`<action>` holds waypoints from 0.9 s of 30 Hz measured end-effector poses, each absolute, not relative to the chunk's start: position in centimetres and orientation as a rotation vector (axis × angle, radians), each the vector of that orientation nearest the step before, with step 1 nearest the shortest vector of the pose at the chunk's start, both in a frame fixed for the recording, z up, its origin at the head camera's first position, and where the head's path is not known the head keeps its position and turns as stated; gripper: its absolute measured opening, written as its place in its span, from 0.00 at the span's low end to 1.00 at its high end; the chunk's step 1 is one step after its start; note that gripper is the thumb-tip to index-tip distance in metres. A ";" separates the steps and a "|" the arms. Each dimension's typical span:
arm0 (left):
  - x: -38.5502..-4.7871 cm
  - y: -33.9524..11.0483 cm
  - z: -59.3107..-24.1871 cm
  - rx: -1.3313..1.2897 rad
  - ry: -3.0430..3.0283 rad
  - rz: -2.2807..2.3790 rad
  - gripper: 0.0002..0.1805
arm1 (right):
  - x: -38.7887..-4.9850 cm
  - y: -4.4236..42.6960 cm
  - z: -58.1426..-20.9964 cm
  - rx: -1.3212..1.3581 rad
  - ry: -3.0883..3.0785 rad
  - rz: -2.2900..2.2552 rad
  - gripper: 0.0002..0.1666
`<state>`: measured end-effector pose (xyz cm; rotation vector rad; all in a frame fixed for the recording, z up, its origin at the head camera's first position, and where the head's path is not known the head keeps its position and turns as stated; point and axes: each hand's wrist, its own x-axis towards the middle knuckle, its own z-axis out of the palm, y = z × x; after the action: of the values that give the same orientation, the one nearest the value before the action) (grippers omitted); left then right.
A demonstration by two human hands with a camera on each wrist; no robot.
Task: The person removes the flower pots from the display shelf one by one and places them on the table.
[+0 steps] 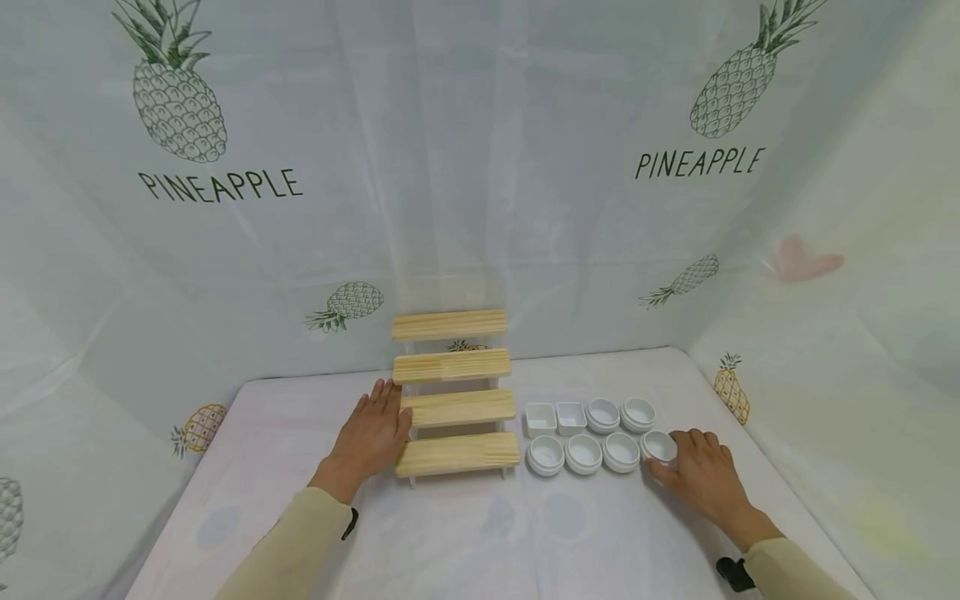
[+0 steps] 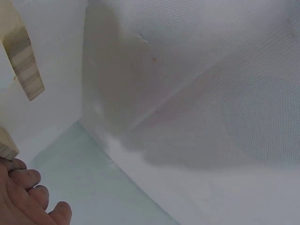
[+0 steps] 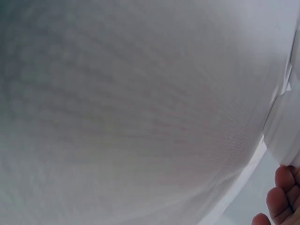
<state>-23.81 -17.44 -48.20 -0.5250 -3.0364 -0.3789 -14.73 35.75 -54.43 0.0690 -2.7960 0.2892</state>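
Note:
A wooden four-tier step rack (image 1: 459, 408) stands on the table. My left hand (image 1: 372, 431) lies against its left side, fingers extended along the ends of the tiers, with the thumb by a lower step. In the left wrist view, those fingers (image 2: 26, 180) show beside a wooden end. To the right of the rack are two rows of small white dishes. My right hand (image 1: 705, 477) holds the front row's rightmost round white bowl (image 1: 660, 447) between thumb and fingers. The right wrist view shows fingertips (image 3: 277, 201) at the white bowl's side (image 3: 283, 126).
Two square white dishes (image 1: 541, 419) and two round bowls (image 1: 638, 413) form the back row. Three more round bowls (image 1: 583, 452) stand in front, left of the held one. Pineapple-printed curtains (image 1: 450, 167) enclose the cloth-covered table (image 1: 585, 550) at the back and sides.

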 end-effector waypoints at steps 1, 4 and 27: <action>-23.8 -17.5 -48.2 -0.524 -3.033 -0.380 0.37 | -14.8 35.8 -54.5 0.070 -2.793 0.289 0.41; -23.8 -17.6 -48.3 -0.519 -3.031 -0.379 0.37 | -14.9 35.7 -54.5 0.080 -2.782 0.283 0.41; -21.2 -17.8 -47.0 -0.422 -3.002 -0.399 0.37 | -14.8 34.4 -52.7 0.081 -2.702 0.327 0.42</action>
<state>-21.17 -17.78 -47.01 -0.4221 -3.0020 -0.3991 -14.84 34.40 -52.73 0.0809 -2.7020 0.3266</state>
